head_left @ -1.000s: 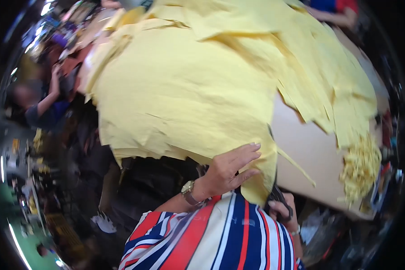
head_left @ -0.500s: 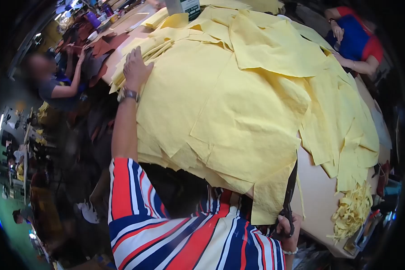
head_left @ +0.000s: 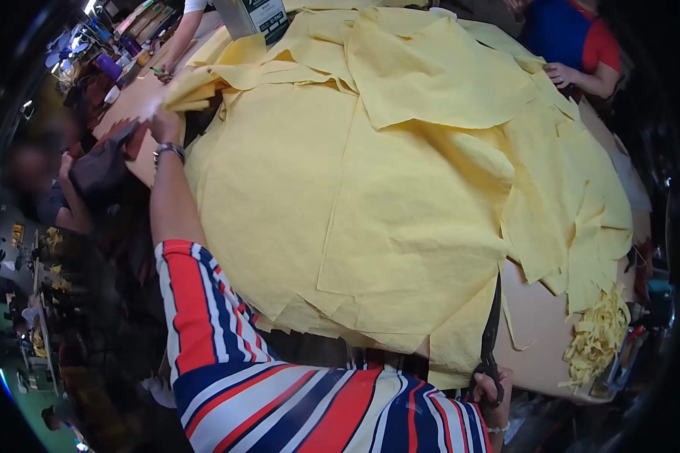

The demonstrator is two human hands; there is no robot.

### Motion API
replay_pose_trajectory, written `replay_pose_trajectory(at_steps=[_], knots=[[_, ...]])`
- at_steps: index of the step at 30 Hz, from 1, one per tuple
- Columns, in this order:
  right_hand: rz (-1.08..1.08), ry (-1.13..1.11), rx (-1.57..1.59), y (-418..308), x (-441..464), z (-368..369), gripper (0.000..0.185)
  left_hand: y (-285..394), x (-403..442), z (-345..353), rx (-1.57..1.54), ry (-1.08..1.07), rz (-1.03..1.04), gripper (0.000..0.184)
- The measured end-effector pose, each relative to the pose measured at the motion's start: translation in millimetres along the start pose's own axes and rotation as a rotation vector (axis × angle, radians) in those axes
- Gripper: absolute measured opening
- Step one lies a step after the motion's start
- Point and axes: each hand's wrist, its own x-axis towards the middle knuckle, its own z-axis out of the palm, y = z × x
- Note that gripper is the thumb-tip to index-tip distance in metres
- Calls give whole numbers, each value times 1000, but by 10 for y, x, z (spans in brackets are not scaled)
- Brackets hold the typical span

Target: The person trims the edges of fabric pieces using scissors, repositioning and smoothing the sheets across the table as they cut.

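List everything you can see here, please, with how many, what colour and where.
Yellow sheets: many, yellow, overlapping across the table
Table: one, tan, under the sheets
Strip pile: one, yellow, table's near right corner
Loose strip: one, yellow, beside the scissors
Scissors: one pair, black, in the right hand
Can: one, grey with dark label, far edge
Container: one, purple, upper left
Other people: at least three, around the table
Background left: too blurred to count
Striped shirt: one, red, white and blue, on the wearer
Watch: one, left wrist
Left hand: one, at the sheets' far left
Right hand: one, lower right
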Motion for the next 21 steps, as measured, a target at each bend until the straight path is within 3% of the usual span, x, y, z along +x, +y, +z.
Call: replay_pose_trajectory(at_steps=[2, 4, 6, 8, 10, 12, 17, 21], knots=[[14, -4, -6, -28, 0, 7, 20, 134, 278, -299, -338, 167, -114, 35], [23, -10, -10, -31, 8, 4, 20, 176, 739, -507, -411, 301, -54, 39], [32, -13, -15, -23, 7, -15, 20, 410, 1071, -703, -1224, 305, -82, 36], [33, -21, -21, -45, -1, -3, 21, 972, 833, -1237, -1670, 214, 114, 32], [25, -39, -33, -79, -17, 2, 22, 1586, 517, -1723, -1677, 225, 50, 42], [7, -54, -44, -85, -23, -20, 24, 2120, 161, -2020, -1745, 146, 145, 39], [43, -117, -36, -15, 6, -122, 21, 3385, -929, -2471, -1733, -168, 658, 32], [27, -110, -54, -39, -35, -117, 19, 4256, -1712, -2844, -1712, -275, 1060, 28]])
